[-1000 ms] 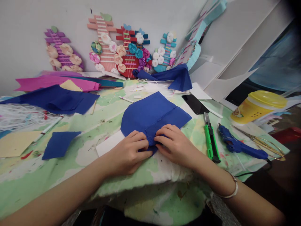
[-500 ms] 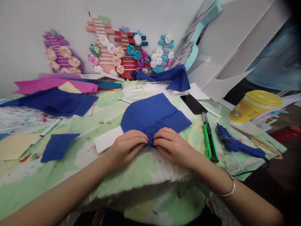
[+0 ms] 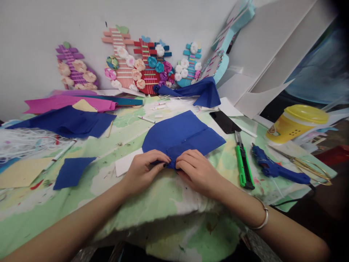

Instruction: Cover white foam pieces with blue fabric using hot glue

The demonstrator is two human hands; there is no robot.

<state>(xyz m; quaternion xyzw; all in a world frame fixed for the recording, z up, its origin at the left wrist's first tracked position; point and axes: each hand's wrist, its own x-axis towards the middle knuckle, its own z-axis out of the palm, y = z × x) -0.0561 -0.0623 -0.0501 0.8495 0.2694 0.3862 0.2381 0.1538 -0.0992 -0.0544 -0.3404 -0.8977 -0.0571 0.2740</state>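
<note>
A blue paper-covered panel [image 3: 174,127], rounded on its left side, lies in front of me with a seam running across its right part. At its near edge, my left hand [image 3: 145,167] pinches the blue covering between thumb and fingers. My right hand [image 3: 197,169] grips the same edge a little to the right, its thumb mostly hidden beneath. The covering bunches between the two hands. Under the left side of the panel a white sheet [image 3: 127,162] sticks out. A small blue scrap [image 3: 73,173] rests farther left, apart from my hands.
On the right are a green utility knife [image 3: 244,165], blade out, a blue glue gun [image 3: 278,167], gold-handled scissors [image 3: 311,165], a black phone [image 3: 225,122] and a yellow cup [image 3: 297,123]. More blue paper [image 3: 65,120] lies left. Flower-decorated guitar shapes [image 3: 148,69] lean against the wall.
Both hands keep hold of the near edge; the left thumb now shows more, pressing at the fold. The whole view has shifted slightly.
</note>
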